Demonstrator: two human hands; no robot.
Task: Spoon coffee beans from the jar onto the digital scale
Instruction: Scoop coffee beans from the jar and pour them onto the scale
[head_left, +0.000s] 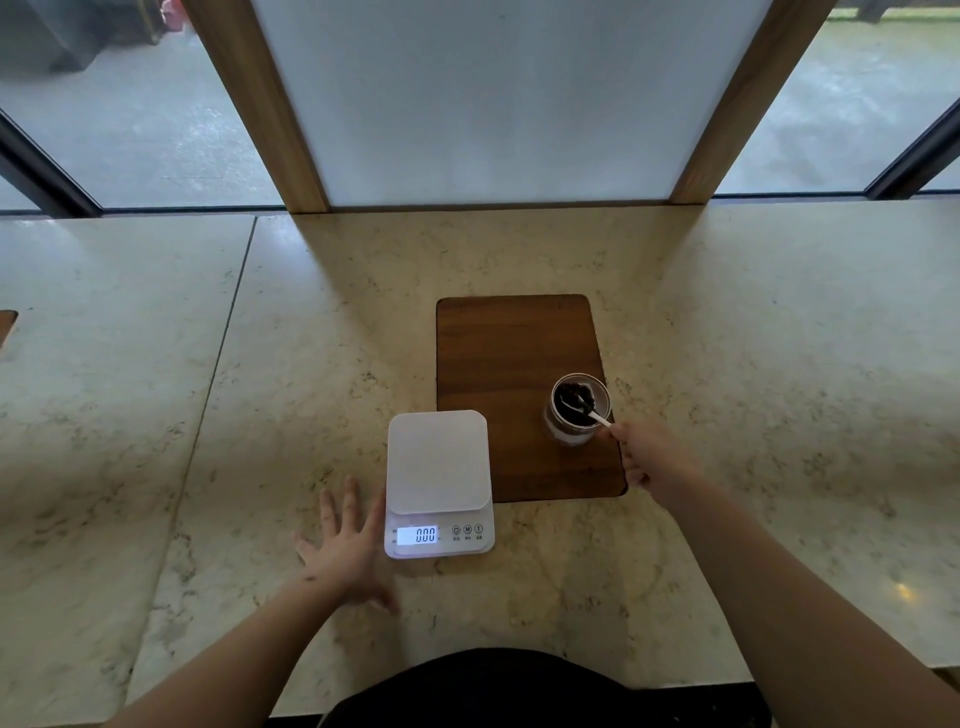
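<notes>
A white digital scale sits on the marble counter with its display reading 0.00 and its platform bare. To its right, a clear glass jar of dark coffee beans stands open on a wooden board. My right hand grips the end of a white spoon whose bowl is down among the beans in the jar. My left hand lies flat on the counter, fingers spread, just left of the scale and touching nothing else.
The marble counter stretches wide to both sides, with a seam on the left. A white panel in a wooden frame rises at the back edge, with windows either side. My dark clothing shows at the counter's near edge.
</notes>
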